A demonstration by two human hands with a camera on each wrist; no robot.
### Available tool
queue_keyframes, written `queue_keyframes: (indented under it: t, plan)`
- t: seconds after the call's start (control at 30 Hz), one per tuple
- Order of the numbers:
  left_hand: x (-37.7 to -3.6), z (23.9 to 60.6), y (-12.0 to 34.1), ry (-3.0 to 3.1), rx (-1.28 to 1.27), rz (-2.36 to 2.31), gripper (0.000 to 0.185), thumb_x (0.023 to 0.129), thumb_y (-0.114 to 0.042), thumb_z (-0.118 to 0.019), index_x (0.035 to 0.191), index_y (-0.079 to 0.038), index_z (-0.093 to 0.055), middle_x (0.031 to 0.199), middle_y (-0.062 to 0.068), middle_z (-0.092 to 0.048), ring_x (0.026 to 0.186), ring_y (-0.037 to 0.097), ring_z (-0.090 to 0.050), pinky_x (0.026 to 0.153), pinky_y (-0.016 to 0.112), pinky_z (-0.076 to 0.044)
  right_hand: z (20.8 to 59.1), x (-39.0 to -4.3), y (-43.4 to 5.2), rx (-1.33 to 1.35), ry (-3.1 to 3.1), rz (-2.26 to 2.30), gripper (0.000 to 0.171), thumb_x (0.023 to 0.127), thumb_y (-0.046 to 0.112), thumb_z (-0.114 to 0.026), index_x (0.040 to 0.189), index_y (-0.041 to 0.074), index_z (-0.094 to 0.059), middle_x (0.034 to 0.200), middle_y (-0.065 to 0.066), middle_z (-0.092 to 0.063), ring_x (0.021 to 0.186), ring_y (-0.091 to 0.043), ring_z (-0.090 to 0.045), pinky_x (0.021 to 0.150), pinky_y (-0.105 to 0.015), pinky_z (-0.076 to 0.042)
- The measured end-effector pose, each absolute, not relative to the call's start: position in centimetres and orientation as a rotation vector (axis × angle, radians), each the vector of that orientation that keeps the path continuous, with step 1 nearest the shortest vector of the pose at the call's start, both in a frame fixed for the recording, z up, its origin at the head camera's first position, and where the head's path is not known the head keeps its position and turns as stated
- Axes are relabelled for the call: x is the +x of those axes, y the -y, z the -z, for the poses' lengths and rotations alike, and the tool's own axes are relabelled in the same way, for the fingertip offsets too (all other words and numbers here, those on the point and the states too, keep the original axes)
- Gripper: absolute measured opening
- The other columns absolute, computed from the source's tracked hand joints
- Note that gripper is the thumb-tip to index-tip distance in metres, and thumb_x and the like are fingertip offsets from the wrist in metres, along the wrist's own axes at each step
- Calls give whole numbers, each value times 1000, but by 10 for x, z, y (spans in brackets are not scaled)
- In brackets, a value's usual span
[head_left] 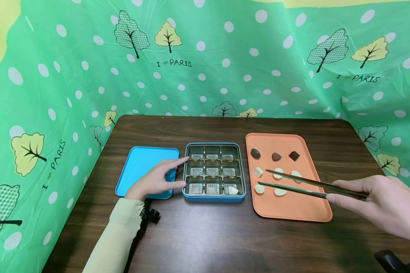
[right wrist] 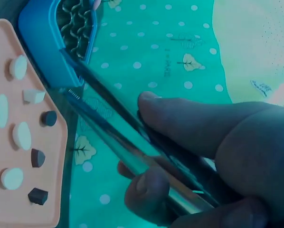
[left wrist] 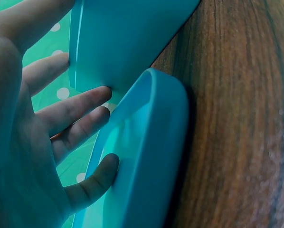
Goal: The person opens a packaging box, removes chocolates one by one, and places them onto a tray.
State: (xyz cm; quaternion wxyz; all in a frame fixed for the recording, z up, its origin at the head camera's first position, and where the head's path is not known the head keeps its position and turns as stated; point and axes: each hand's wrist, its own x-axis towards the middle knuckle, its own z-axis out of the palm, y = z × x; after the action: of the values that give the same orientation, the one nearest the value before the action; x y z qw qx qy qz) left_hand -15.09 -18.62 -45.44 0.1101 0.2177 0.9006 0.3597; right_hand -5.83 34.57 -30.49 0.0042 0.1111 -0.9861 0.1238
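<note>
While my left hand (head_left: 155, 180) lay flat on the blue lid (head_left: 140, 167), fingers straight and touching the box (head_left: 214, 171), my right hand (head_left: 379, 203) pinched the tongs (head_left: 304, 184); their tips stood apart over the white pieces (head_left: 278, 173) on the orange tray (head_left: 294, 212); one white piece (head_left: 233, 190) sat in the box's near right cell.

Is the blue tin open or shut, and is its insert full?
Open: its lid lies flat beside the tin. Nearly empty: one white piece sits in the near right compartment.
</note>
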Motion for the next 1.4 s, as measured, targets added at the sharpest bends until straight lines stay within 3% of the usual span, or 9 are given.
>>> queue_keyframes:
  t: [0.17,0.23,0.33,0.5,0.63,0.73,0.83,1.03,1.4]
  plan:
    - [-151,455,186,-2646,631,-1054,83,92,-51,-80,162,-41,-38,167,2,-41,153,34,-35,119,64,-34,299,-64,-335,436,3038,-439,46,86,38,-88,116,5,-82,81,-5,-78,48,0,-15,42,-25,-17]
    - [-151,455,186,-2644,628,-1054,83,92,-51,-79,163,-42,-38,167,3,-41,153,34,-35,119,65,-33,297,-67,-331,492,3010,-446,43,85,37,-88,115,6,-82,75,3,-76,49,2,-17,42,-25,-18]
    - [-151,455,186,-2646,625,-1053,83,92,-51,-80,163,-42,-38,167,2,-40,153,34,-35,119,65,-34,295,-71,-325,568,2990,-427,42,85,37,-88,116,8,-83,50,20,-45,49,2,-19,42,-24,-20]
    - [-152,455,186,-2649,622,-1057,83,91,-50,-80,163,-40,-39,167,2,-41,153,33,-35,119,64,-33,292,-79,-312,672,2981,-449,39,86,37,-88,117,13,-83,50,23,-25,48,4,-19,41,-23,-21]
    - [-152,454,185,-2649,624,-1061,83,91,-49,-80,163,-39,-39,167,3,-41,154,34,-35,120,64,-33,290,-86,-303,761,2976,-473,37,86,34,-88,118,15,-83,63,24,-56,50,5,-24,43,-22,-22]
    - [-152,453,185,-2647,628,-1059,83,91,-50,-80,163,-40,-38,167,3,-40,154,34,-34,120,64,-32,287,-90,-297,770,3009,-448,36,87,36,-87,117,16,-83,93,10,-79,54,5,-36,44,-23,-25]
    - [-153,453,185,-2644,625,-1060,83,91,-51,-80,163,-41,-38,167,2,-40,154,33,-34,120,64,-31,284,-94,-292,747,3079,-427,37,89,42,-84,118,18,-83,103,6,-80,55,4,-37,42,-25,-23]
    - [-154,454,185,-2651,642,-1053,83,91,-54,-79,163,-40,-38,166,1,-41,154,32,-35,121,63,-32,283,-103,-283,801,3142,-346,33,90,50,-81,115,29,-83,74,26,-67,54,3,-35,43,-24,-24]
    - [-151,453,186,-2636,643,-1066,84,92,-53,-79,163,-39,-38,166,2,-41,154,33,-34,121,63,-32,283,-121,-268,887,3201,-251,26,87,51,-83,106,35,-84,101,18,-77,62,-2,-46,45,-28,-34]
